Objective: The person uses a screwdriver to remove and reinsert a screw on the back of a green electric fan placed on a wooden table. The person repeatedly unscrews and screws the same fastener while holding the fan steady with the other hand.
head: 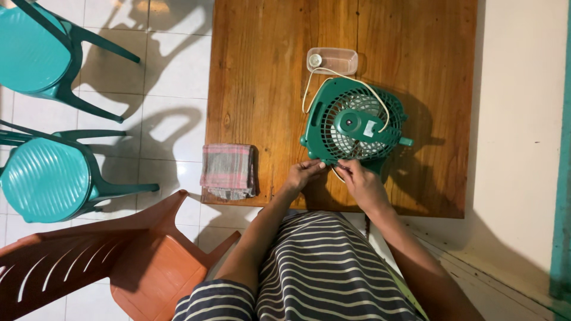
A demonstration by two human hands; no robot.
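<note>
While the green fan (355, 125) lies grille-down, both the left hand (304, 173) and right hand (361, 178) pinch its rim at six o'clock, steadying it.

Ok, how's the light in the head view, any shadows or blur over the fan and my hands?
Head view: warm light from the left throws hard shadows, with the green fan shading the wooden table to its right and chair shadows on the floor tiles. Left hand and right hand at the grille's near edge are lit and fairly sharp. No glare; edges look slightly bent by the wide lens.
</note>
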